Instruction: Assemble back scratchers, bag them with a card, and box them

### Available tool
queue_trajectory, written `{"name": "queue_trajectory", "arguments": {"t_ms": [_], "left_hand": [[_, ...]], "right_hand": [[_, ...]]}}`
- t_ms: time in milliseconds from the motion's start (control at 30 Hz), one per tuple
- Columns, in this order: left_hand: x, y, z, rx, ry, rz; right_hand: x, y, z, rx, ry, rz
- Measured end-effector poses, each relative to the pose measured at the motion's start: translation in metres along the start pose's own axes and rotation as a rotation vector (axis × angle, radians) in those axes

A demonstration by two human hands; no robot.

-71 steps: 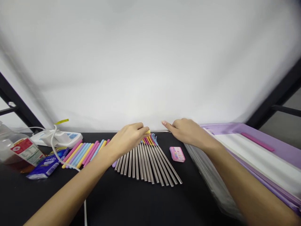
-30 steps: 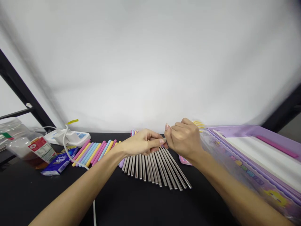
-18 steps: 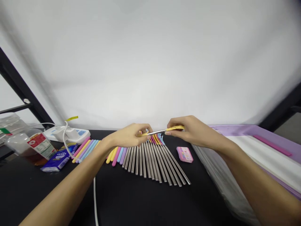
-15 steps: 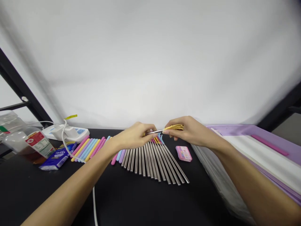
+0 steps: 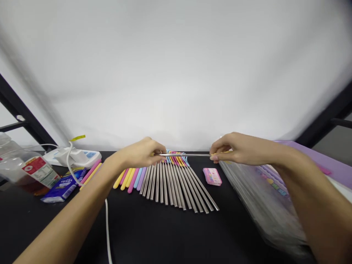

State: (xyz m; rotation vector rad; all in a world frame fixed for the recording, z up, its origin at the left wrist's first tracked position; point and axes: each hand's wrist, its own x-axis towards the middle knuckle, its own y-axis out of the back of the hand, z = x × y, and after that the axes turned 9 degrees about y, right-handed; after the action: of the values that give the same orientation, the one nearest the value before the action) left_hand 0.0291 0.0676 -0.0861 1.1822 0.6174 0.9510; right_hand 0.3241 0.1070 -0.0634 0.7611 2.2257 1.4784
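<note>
A thin metal back scratcher [image 5: 187,155] is stretched level between my two hands, above the far end of a row of rods. My left hand [image 5: 144,151] is closed around its left end. My right hand [image 5: 229,148] pinches the right end, where a bit of the yellow head shows; the fingers cover most of it. Below lie several metal rods [image 5: 176,187], fanned out side by side, with coloured claw-like heads [image 5: 177,157] at the far end. To their left are several coloured handles [image 5: 134,179] in yellow, pink, blue and purple, partly behind my left forearm.
A small pink box [image 5: 212,176] lies right of the rods. Clear plastic packaging [image 5: 247,190] and a lilac panel [image 5: 308,154] occupy the right side. At left are a blue packet [image 5: 64,187], a power strip [image 5: 89,157], a labelled bottle [image 5: 41,170] and a white cable [image 5: 107,227].
My hands have moved apart, the right one to the right and the left one to the left. A longer stretch of the metal shaft shows between them, and less of the yellow head.
</note>
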Motion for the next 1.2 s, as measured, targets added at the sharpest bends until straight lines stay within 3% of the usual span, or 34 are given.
{"name": "queue_trajectory", "arguments": {"t_ms": [167,300,433,633,800,933,1067,1200], "left_hand": [[0.006,-0.01,0.02,0.015,-0.034,0.131],[-0.002,0.002,0.003,-0.018,0.008,0.068],[-0.011,0.017,-0.008,0.022,0.117,0.031],[-0.002,0.0,0.015,0.081,-0.005,0.151],[-0.008,0.007,-0.02,0.153,0.126,0.172],[-0.011,0.01,-0.026,0.263,0.124,0.224],[-0.013,0.008,-0.028,0.267,0.103,0.279],[-0.02,0.01,-0.05,0.276,0.216,0.358]], "right_hand": [[0.015,-0.016,-0.019,0.02,0.055,0.025],[0.012,-0.011,-0.004,0.05,0.077,0.016],[0.004,-0.003,0.012,0.005,-0.036,0.06],[0.016,-0.016,-0.002,-0.068,-0.067,0.162],[0.001,-0.003,0.021,-0.163,-0.232,0.212],[-0.003,0.001,0.033,-0.226,-0.212,0.157],[-0.01,0.007,0.034,-0.261,-0.228,0.186],[-0.026,0.02,0.041,-0.254,-0.24,0.143]]}}
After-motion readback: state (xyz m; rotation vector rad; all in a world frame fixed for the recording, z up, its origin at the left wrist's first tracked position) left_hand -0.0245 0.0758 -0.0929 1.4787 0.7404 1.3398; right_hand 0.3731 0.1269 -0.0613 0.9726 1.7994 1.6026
